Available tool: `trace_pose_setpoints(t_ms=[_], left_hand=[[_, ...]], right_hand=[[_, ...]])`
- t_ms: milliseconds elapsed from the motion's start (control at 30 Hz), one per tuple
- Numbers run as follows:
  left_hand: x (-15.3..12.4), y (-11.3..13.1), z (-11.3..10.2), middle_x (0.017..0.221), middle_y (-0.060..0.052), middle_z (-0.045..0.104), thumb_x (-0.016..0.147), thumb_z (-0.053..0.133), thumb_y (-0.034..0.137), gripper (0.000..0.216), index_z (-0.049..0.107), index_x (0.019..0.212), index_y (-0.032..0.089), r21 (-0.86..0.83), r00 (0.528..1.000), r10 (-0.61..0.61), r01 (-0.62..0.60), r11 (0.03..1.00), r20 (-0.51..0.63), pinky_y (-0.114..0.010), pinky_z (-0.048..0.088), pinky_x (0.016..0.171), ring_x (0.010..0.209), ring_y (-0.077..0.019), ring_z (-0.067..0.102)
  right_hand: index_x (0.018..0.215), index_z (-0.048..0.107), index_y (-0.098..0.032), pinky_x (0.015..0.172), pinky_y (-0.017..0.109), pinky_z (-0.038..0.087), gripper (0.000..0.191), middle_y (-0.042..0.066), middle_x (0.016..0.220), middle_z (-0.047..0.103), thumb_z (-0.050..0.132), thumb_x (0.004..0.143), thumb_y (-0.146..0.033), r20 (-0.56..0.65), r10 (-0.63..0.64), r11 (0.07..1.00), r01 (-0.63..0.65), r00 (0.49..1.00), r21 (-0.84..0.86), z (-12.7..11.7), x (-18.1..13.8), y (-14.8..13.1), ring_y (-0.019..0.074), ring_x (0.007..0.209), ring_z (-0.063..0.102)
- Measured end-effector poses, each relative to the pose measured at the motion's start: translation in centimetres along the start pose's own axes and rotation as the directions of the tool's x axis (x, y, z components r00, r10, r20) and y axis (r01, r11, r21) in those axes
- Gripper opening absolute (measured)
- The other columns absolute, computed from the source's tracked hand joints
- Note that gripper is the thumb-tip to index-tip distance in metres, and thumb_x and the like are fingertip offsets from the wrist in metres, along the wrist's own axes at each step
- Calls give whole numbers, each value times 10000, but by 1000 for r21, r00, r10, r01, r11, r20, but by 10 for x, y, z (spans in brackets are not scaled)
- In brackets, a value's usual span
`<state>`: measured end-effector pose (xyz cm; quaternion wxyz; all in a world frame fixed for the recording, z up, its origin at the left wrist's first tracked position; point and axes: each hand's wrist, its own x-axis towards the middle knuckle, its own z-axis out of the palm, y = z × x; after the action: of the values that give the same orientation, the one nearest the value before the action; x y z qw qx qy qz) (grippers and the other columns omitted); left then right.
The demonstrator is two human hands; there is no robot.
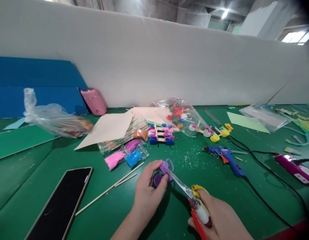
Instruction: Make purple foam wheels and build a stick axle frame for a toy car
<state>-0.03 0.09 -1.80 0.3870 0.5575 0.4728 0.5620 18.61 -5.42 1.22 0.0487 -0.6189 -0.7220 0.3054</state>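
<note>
My left hand [147, 190] pinches a purple bottle cap [163, 167] with a thin ring hanging off it, just above the green table. A second purple cap [158, 179] shows under my fingers. My right hand [219, 218] grips scissors [191, 196] with yellow, white and red handles. The metal blades point up and left, and their tips touch the purple cap. Both hands are near the front edge of the table.
A black phone [62, 203] lies at front left beside thin wooden sticks [112, 188]. Clay packets [127, 155], a stick-and-cap toy car [161, 134], a bag of caps [179, 115], a blue glue gun [225, 156] with a black cord, a pink bottle [94, 101] and paper sheets lie farther back.
</note>
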Motion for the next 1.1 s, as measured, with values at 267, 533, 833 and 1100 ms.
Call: trace_pose_setpoints(t_ms=[267, 533, 833, 1100], left_hand=[[4, 9, 3, 921, -48, 624, 668, 629, 154, 325, 574, 986, 194, -171, 991, -135, 133, 976, 1, -260, 492, 732, 858, -167, 590], [4, 22, 2, 757, -40, 661, 687, 644, 195, 227, 619, 905, 139, -335, 948, -285, 317, 887, 142, -212, 498, 592, 642, -127, 609], [4, 17, 3, 810, -57, 659, 695, 635, 182, 263, 607, 951, 128, -324, 964, -234, 264, 909, 130, -241, 512, 641, 692, -143, 612], [1, 6, 0, 925, -94, 642, 721, 599, 194, 312, 581, 1027, 134, -104, 992, -99, 107, 989, 79, -314, 501, 747, 821, -190, 604]], right_hand=[[784, 404, -217, 493, 256, 316, 204, 35, 685, 627, 517, 718, -373, 24, 33, 999, -34, 999, 4, 4, 2, 2, 207, 567, 552], [797, 405, -212, 485, 252, 319, 192, 34, 656, 611, 495, 724, -365, 23, 39, 999, -40, 999, 27, 5, -1, 2, 194, 543, 537], [788, 417, -209, 484, 252, 353, 209, 38, 654, 609, 533, 682, -346, 45, 79, 996, -80, 996, 26, 8, 2, 0, 188, 527, 525], [766, 396, -214, 492, 245, 357, 166, 33, 654, 593, 513, 686, -300, 47, 78, 995, -81, 996, 55, 7, 1, -2, 181, 535, 520]])
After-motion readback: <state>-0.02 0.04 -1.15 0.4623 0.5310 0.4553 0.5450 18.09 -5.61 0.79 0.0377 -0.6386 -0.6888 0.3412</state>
